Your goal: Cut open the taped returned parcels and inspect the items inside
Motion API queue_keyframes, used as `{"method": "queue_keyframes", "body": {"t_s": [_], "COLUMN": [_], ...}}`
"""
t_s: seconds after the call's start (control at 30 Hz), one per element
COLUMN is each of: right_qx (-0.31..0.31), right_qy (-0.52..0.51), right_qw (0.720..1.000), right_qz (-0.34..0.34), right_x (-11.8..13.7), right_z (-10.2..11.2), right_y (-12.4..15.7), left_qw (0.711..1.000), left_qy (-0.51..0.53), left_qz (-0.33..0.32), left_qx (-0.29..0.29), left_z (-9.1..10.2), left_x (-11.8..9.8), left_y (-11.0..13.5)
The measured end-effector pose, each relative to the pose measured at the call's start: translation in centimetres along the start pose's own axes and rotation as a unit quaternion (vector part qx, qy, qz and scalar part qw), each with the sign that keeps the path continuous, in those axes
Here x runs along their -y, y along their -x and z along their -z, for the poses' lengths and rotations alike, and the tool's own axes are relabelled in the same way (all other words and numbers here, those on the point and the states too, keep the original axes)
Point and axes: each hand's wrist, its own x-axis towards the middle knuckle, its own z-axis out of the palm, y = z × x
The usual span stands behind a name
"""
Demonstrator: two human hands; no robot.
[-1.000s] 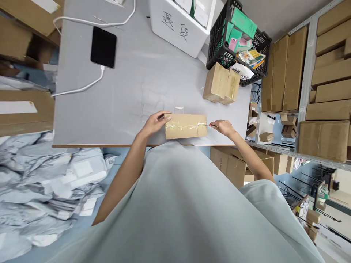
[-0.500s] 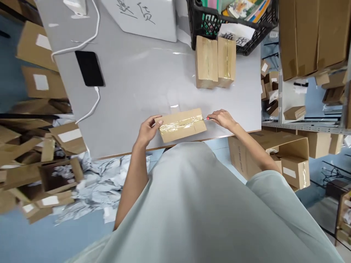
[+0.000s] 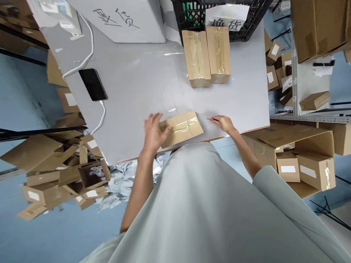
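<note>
A taped cardboard box lies at the front edge of the grey table, slightly tilted to the view. Clear tape with a line along it runs over its top. My left hand is over the box's left end, fingers apart and a little blurred; whether it touches the cardboard I cannot tell. To the right of the box, apart from it, my right hand grips a small red and black tool with a thin metal tip. The tip points left toward the box.
Two taped boxes stand by a black crate with a paper sign. A phone on a white cable lies at left. Opened cartons and crumpled paper cover the floor; a large carton holds boxes at right.
My right hand has drawn the tool away from the box's right end. My left hand has loosened from the left edge and spread over the box. The camera view has shifted.
</note>
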Motion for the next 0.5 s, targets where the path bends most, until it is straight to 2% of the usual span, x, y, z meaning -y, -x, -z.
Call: {"method": "queue_keyframes", "body": {"t_s": [0.07,0.17,0.27,0.37,0.5], "right_qx": [-0.058,-0.123,-0.15,-0.176,-0.209], "right_qy": [-0.076,-0.176,-0.238,-0.286,-0.33], "right_qw": [0.995,0.973,0.953,0.935,0.913], "right_qz": [-0.035,-0.084,-0.117,-0.115,-0.114], "right_x": [0.2,0.9,1.9,3.0,4.2], "right_z": [-1.6,-3.8,-5.4,-6.2,-6.2], "right_y": [0.8,1.6,2.2,2.8,3.8], "left_qw": [0.996,0.98,0.968,0.963,0.959], "left_qy": [-0.019,-0.056,-0.09,-0.107,-0.095], "left_qz": [-0.054,-0.107,-0.142,-0.17,-0.204], "left_qx": [0.067,0.159,0.188,0.179,0.171], "left_z": [-2.2,-5.8,-7.8,-7.8,-5.7], "left_x": [-3.4,-7.6,-9.7,-10.2,-10.2], "left_y": [-0.8,-2.0,-2.6,-2.7,-2.3]}}
